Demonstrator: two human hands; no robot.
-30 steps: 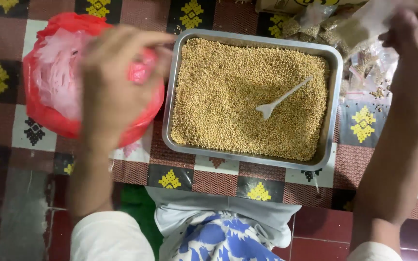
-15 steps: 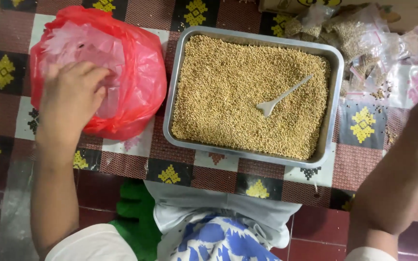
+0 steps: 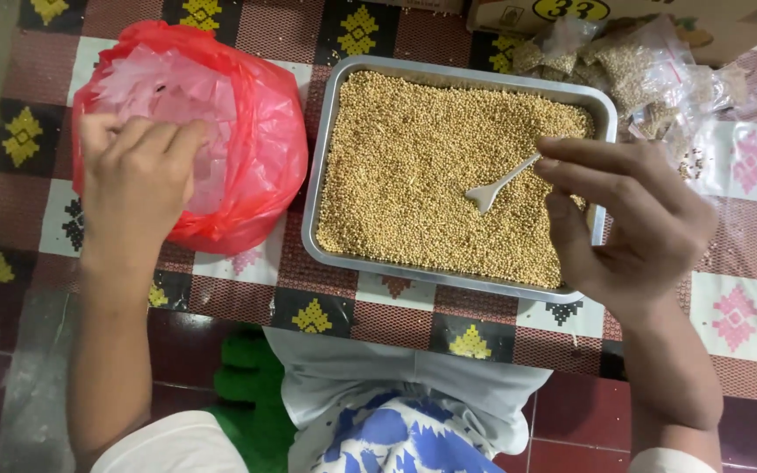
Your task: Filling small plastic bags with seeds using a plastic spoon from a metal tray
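My left hand reaches into a red plastic bag that holds thin clear plastic bags; its fingers curl down onto them, and any grip is hidden. A rectangular metal tray full of small tan grains stands to the right of the bag. A white plastic spoon lies on the grains. My right hand hovers over the tray's right edge, forefinger and thumb apart around the end of the spoon's handle.
Several small clear bags filled with grain lie beyond the tray's far right corner, by a cardboard box. Everything sits on a patterned mat on red floor tiles. White-and-blue cloth and a green item lie near my lap.
My right hand came down from the far right to the spoon's handle. My left hand moved from above the red bag into its opening.
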